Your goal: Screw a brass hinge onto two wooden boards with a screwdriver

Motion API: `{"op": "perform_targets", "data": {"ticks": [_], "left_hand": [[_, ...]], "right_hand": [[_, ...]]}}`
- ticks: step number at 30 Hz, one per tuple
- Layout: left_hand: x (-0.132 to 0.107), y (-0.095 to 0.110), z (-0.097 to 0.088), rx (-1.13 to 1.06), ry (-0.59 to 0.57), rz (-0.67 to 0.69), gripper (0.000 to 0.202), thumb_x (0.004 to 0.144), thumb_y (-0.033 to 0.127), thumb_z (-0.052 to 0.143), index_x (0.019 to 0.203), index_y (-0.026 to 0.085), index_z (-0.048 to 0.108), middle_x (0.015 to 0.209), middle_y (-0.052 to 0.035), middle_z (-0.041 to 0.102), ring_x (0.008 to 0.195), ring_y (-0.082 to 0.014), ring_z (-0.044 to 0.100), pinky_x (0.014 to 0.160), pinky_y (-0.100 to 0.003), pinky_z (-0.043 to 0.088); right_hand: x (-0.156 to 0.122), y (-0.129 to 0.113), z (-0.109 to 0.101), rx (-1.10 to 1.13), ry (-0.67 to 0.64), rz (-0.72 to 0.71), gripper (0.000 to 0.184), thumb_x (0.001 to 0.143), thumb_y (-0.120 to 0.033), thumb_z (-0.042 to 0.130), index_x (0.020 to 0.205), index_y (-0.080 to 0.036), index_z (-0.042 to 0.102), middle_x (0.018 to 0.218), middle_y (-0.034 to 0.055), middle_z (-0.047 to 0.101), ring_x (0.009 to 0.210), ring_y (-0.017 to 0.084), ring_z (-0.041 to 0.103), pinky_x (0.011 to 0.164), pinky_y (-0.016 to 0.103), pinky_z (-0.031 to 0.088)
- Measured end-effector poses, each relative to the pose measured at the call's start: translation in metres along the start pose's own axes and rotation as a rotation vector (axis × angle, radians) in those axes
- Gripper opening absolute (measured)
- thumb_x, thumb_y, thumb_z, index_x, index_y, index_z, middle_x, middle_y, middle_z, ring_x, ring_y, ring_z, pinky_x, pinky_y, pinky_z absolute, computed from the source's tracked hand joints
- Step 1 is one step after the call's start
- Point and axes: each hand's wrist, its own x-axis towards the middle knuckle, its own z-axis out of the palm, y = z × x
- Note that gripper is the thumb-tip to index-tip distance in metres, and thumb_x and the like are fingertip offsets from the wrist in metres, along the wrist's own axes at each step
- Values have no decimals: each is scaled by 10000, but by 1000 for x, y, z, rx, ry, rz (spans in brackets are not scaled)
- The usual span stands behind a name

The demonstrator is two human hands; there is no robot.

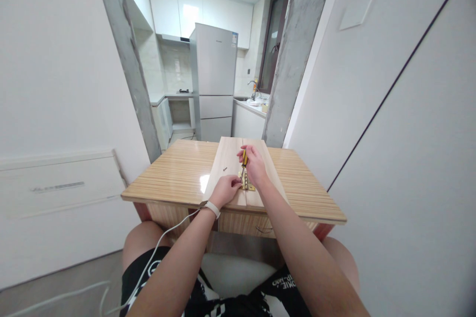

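Observation:
My right hand [255, 162] grips a screwdriver [244, 158] with a yellow and black handle, its shaft angled down to a brass hinge [246, 183]. The hinge lies across the seam between two pale wooden boards [227, 156], side by side on the table. At the hinge's left side, my left hand [227, 189] has thumb and fingertips pinched together beside the screwdriver's tip. Whatever sits between those fingertips is too small to make out. A loose dark screw [225, 169] lies on the left board.
The boards rest on a wood-grain table [178, 171] with a drawer below its front edge. A white cable [163, 236] runs from my left wrist to the floor. Beyond the table stand a fridge [215, 69] and a kitchen sink; walls flank both sides.

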Motion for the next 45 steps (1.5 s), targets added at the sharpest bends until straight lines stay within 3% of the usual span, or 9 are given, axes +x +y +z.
{"op": "perform_targets", "data": {"ticks": [3,9,12,19,25,28,35,42,45], "left_hand": [[-1,1,0,3,1,4,123,927,227,692,947,191,808,941,-64,810,836,-198,703,786,-295,522],[-1,0,0,4,1,-4,130,925,219,688,959,188,810,946,-64,813,837,-196,702,781,-294,521],[0,0,0,2,4,-4,124,921,220,692,949,183,807,930,-63,810,823,-196,700,785,-300,523],[-1,1,-1,-7,1,6,123,928,216,685,938,186,804,942,-65,811,840,-198,707,804,-300,531],[0,-1,-1,4,3,12,114,929,194,686,926,187,799,934,-61,808,841,-195,707,806,-294,529],[1,-1,-1,7,-1,7,118,927,179,685,932,189,803,946,-62,812,848,-196,711,807,-292,530],[0,0,-1,23,-3,18,124,926,187,685,934,193,808,945,-64,812,841,-198,708,804,-294,532],[-1,-1,-1,11,-3,-2,134,927,203,681,958,193,811,969,-68,816,851,-197,709,802,-297,538],[0,-1,-1,7,-2,0,136,929,213,678,962,191,808,971,-70,816,864,-199,709,827,-302,546]], "right_hand": [[0,1,-1,-3,-4,22,469,903,-709,684,983,-247,696,872,28,718,700,158,593,627,303,436],[2,4,0,-25,70,-9,454,799,-633,839,910,-240,640,873,18,718,784,169,646,731,314,498],[1,3,-1,-33,48,-25,454,790,-603,866,932,-249,618,853,2,714,722,153,606,676,300,465],[-1,0,-2,36,-34,23,452,916,-681,692,956,-232,725,867,50,721,706,167,582,633,318,438],[-2,3,1,-12,13,9,434,818,-628,832,925,-240,669,899,29,725,782,172,647,722,321,503],[-2,3,3,-28,34,-13,450,768,-580,882,915,-248,617,861,10,719,744,161,632,696,307,488],[-2,0,-1,36,-46,26,443,909,-678,689,955,-238,713,867,39,713,707,162,587,659,314,453],[-2,1,-3,15,22,23,467,771,-650,861,881,-240,668,859,23,706,769,175,636,724,323,493],[-4,-2,-1,-8,1,11,481,757,-642,883,889,-247,642,836,7,698,726,159,609,684,305,465]]}}
